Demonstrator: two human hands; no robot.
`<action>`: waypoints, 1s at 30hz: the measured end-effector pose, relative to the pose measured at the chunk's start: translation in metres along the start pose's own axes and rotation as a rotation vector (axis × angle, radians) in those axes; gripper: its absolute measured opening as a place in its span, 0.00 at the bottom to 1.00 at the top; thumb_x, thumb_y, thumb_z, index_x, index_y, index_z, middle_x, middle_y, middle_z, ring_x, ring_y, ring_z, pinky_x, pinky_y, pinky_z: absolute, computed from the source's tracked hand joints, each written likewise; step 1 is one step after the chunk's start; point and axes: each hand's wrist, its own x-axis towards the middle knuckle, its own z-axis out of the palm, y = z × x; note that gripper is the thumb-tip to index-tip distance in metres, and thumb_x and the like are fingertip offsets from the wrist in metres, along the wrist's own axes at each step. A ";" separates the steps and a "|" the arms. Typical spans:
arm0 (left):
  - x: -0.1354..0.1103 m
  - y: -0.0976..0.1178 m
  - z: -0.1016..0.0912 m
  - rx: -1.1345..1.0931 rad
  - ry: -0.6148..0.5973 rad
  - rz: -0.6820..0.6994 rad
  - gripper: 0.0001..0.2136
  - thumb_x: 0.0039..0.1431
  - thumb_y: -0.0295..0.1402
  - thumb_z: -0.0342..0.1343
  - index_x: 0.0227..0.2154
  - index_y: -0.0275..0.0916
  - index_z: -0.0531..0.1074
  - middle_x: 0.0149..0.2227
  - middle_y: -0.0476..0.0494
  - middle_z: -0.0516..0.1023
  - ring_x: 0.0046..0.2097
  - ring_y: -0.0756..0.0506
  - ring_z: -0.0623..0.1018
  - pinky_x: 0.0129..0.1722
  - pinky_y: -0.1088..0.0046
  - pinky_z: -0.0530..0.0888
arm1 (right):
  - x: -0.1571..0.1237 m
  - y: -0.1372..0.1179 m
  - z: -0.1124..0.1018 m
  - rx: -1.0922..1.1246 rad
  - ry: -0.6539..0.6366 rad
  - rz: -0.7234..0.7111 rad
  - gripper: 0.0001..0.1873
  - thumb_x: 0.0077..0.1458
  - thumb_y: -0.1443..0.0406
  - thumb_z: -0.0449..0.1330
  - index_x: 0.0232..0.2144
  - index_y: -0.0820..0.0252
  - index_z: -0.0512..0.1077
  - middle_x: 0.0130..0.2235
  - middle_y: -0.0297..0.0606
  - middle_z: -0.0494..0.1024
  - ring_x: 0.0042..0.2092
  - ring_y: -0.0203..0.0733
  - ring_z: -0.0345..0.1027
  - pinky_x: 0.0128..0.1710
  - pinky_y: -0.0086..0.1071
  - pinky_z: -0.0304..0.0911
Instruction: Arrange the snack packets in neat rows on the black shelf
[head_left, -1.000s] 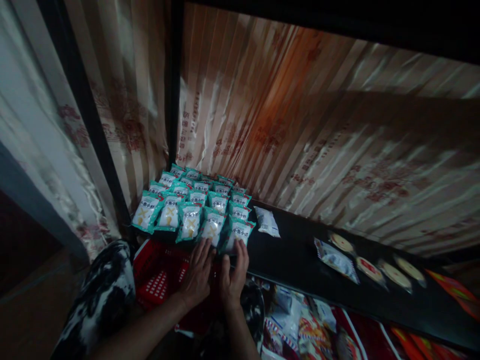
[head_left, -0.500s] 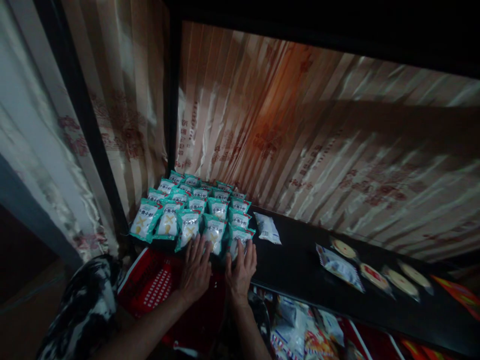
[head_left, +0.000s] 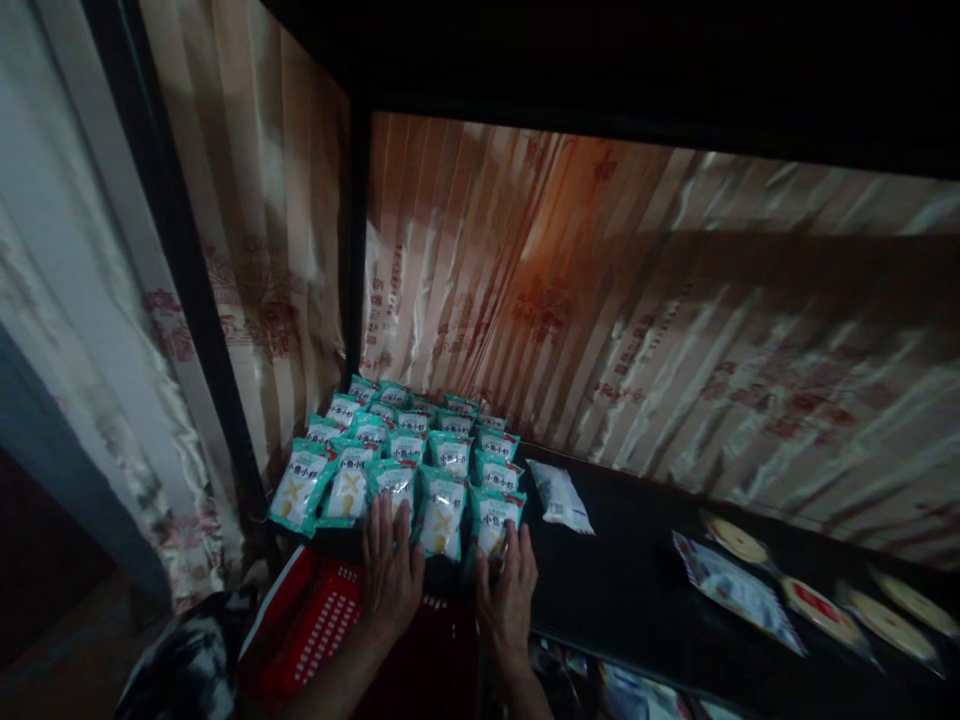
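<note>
Several teal and white snack packets lie in overlapping rows at the left end of a black shelf. My left hand lies flat with fingers stretched out, its fingertips on a front-row packet. My right hand is also flat and spread, fingertips touching the front-right packet. Neither hand grips anything.
A lone white packet lies just right of the rows. Further right on the shelf are a clear bag and several round wrapped items. A red basket sits below the shelf edge. Striped curtain fabric hangs behind.
Both hands moved forward from the shelf edge onto the front row of packets. The view shifted, so shelf and packets sit lower in frame.
</note>
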 end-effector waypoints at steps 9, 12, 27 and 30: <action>-0.004 0.005 -0.003 -0.007 -0.001 -0.014 0.31 0.60 0.33 0.46 0.64 0.39 0.40 0.67 0.35 0.36 0.66 0.34 0.42 0.60 0.46 0.52 | 0.007 0.001 -0.009 0.021 -0.028 -0.004 0.35 0.58 0.49 0.47 0.62 0.61 0.49 0.63 0.56 0.49 0.62 0.61 0.45 0.54 0.58 0.53; -0.005 0.009 0.000 0.015 0.004 -0.007 0.31 0.60 0.33 0.47 0.63 0.39 0.42 0.67 0.35 0.37 0.66 0.34 0.44 0.60 0.47 0.51 | 0.005 0.006 -0.008 0.040 -0.062 -0.020 0.34 0.59 0.52 0.46 0.63 0.60 0.46 0.63 0.56 0.50 0.62 0.59 0.45 0.54 0.57 0.53; -0.003 0.025 -0.003 0.054 0.016 0.131 0.30 0.60 0.32 0.46 0.63 0.41 0.42 0.67 0.37 0.38 0.66 0.35 0.45 0.61 0.49 0.48 | 0.000 0.006 -0.009 0.047 -0.093 0.029 0.35 0.59 0.55 0.48 0.63 0.63 0.43 0.62 0.57 0.54 0.61 0.56 0.50 0.53 0.53 0.56; -0.006 0.028 0.000 0.047 0.001 0.127 0.28 0.61 0.33 0.45 0.63 0.40 0.44 0.66 0.36 0.40 0.66 0.36 0.46 0.61 0.49 0.47 | 0.001 0.005 -0.013 0.039 -0.112 0.040 0.36 0.59 0.54 0.48 0.63 0.64 0.43 0.62 0.57 0.54 0.62 0.55 0.49 0.54 0.52 0.55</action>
